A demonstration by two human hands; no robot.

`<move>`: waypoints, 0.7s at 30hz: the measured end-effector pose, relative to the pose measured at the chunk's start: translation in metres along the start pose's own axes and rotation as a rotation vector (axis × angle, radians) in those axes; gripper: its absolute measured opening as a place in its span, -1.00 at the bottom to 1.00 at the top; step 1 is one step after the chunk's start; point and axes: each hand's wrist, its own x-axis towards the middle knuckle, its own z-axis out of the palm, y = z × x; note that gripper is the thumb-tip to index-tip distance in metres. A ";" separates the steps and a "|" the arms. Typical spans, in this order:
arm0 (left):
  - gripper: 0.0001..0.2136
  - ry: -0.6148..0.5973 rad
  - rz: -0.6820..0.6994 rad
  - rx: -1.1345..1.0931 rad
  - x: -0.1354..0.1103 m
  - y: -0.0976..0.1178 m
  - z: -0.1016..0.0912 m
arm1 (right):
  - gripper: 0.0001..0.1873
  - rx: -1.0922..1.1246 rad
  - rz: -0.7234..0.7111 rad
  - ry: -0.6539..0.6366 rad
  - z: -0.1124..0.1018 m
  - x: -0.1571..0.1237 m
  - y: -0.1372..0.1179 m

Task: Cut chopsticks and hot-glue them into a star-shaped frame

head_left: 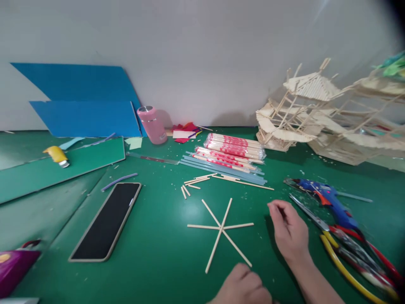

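Three thin wooden sticks lie crossed in a star shape (pixel 221 228) on the green cutting mat (pixel 158 253). My right hand (pixel 289 230) rests on the mat just right of the star, fingers curled loosely with nothing visible in them. My left hand (pixel 243 287) sits at the bottom edge, below the star's lower right tip, knuckles up and fingers tucked under. Short loose sticks (pixel 194 183) lie beyond the star. Packs of wrapped chopsticks (pixel 230 152) are stacked behind them.
A blue glue gun (pixel 329 200), scissors (pixel 310 213) and red and yellow handled pliers (pixel 357 257) lie right of my right hand. A phone (pixel 107 219) lies left. A pink bottle (pixel 152 124), blue boards (pixel 82 101), a yellow tool (pixel 57 155) and a stick model (pixel 316 114) stand behind.
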 end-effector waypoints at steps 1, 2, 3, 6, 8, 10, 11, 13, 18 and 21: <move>-0.75 0.041 0.026 0.087 -0.002 0.002 -0.009 | -0.87 0.021 -0.023 -0.028 0.001 0.000 -0.001; -0.78 0.140 0.129 0.300 -0.005 0.005 -0.020 | -0.88 0.043 -0.049 -0.063 0.002 0.000 -0.003; -0.81 0.256 0.187 0.466 -0.009 0.008 -0.033 | -0.88 0.063 -0.073 -0.101 0.004 0.000 -0.004; -0.84 0.369 0.152 0.571 -0.023 0.013 -0.075 | -0.87 0.098 -0.122 -0.190 0.009 0.000 -0.007; -0.83 0.418 0.020 0.579 -0.028 0.011 -0.098 | -0.88 0.109 -0.137 -0.212 0.011 0.000 -0.007; -0.84 0.425 -0.081 0.588 -0.030 0.005 -0.113 | -0.87 0.118 -0.148 -0.221 0.013 0.000 -0.007; -0.85 0.419 -0.112 0.588 -0.029 0.002 -0.118 | -0.87 0.120 -0.150 -0.224 0.013 0.000 -0.008; -0.87 0.396 -0.146 0.591 -0.026 -0.004 -0.121 | -0.87 0.111 -0.150 -0.250 0.010 0.000 -0.013; -0.78 0.362 -0.162 0.592 -0.021 -0.009 -0.115 | -0.86 0.005 -0.274 -0.514 0.002 0.005 -0.031; -0.73 0.379 -0.170 0.556 -0.021 -0.010 -0.109 | -0.87 -0.012 -0.356 -0.635 0.004 0.009 -0.036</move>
